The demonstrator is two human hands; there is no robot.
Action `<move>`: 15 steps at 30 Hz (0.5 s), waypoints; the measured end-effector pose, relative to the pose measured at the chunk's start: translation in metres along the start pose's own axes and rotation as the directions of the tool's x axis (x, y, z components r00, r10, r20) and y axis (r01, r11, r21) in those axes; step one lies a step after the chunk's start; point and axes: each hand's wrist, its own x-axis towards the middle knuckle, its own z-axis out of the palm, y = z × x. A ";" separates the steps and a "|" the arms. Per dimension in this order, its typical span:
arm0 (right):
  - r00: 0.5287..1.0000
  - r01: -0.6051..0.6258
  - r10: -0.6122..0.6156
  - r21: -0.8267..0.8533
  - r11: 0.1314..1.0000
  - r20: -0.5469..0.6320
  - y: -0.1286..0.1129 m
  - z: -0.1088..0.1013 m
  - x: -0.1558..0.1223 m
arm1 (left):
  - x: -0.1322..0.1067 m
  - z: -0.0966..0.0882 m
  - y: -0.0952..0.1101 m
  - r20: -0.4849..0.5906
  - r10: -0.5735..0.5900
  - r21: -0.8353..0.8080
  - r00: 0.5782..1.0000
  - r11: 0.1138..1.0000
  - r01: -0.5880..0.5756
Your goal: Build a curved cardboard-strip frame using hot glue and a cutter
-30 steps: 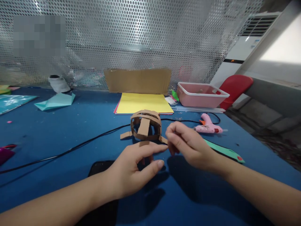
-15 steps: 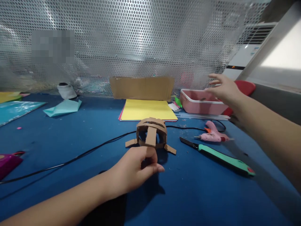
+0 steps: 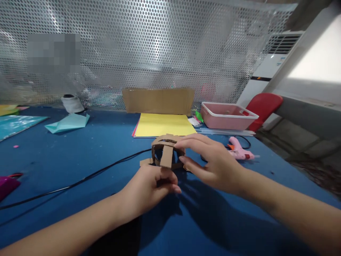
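Observation:
A small brown cardboard frame [image 3: 167,156], with curved strips across its top and tabs sticking out low at its sides, is in the middle of the head view. My left hand [image 3: 151,186] is closed at its near lower edge, fingers curled and thumb toward the right, gripping it there. From the right, my right hand [image 3: 213,160] reaches to the frame's right side. Its fingers are apart, with the index finger by the top strip and the thumb lower down at the side. The right hand covers the frame's right tab and the green utility knife.
Behind the frame lie yellow sheets [image 3: 163,124], with a cardboard strip [image 3: 158,100] standing behind. Farther right are a pink bin [image 3: 229,121], clear sticks [image 3: 226,132] and a pink glue gun [image 3: 241,151]. A black cable [image 3: 101,170] crosses the blue table [image 3: 80,153].
My right hand has come from above the pink bin down and left to the cardboard frame. My left hand keeps its place at the frame. The view has shifted slightly to the right.

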 end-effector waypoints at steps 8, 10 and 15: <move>0.981 -0.122 0.102 -0.116 0.986 -0.163 0.028 0.018 -0.023 | -0.002 -0.003 -0.002 -0.083 0.156 0.143 0.984 0.979 -0.143; 0.981 -0.128 0.107 -0.124 0.984 -0.164 0.030 0.019 -0.028 | -0.001 -0.005 -0.004 -0.128 0.173 0.195 0.977 0.970 -0.147; 0.984 -0.095 0.073 -0.136 0.986 -0.160 0.027 0.023 -0.031 | 0.003 -0.013 -0.008 -0.162 0.013 0.028 0.987 1.000 -0.008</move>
